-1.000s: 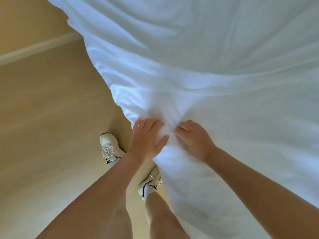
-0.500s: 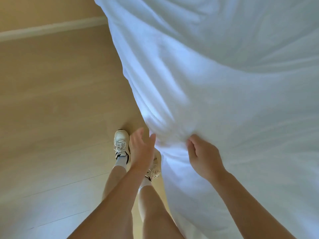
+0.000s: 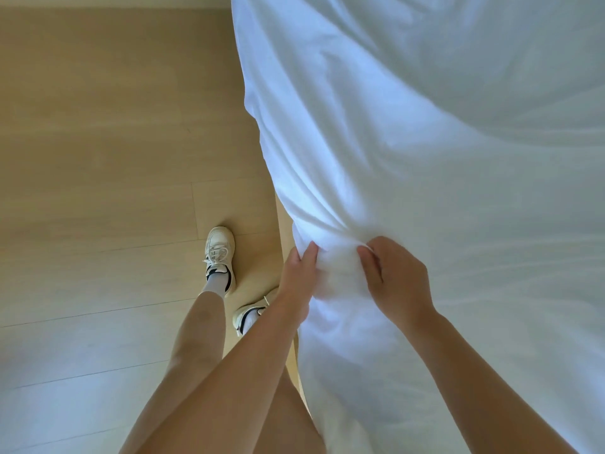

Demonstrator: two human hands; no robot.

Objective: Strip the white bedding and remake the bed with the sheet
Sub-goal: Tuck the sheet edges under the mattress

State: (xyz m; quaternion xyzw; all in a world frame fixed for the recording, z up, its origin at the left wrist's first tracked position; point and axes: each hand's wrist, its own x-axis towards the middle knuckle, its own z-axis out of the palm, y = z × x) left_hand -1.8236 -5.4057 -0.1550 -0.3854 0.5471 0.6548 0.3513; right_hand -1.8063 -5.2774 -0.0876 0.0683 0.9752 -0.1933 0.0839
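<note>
White bedding [image 3: 425, 142] bunches at the bed's edge, where the left hand [image 3: 299, 276] and right hand [image 3: 394, 278] each clutch a gathered fold, fingers curled into the cloth.

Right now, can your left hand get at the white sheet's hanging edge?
Likely yes: the left hand grips the white sheet at its bunched edge, beside the right hand, with nothing between them.
</note>
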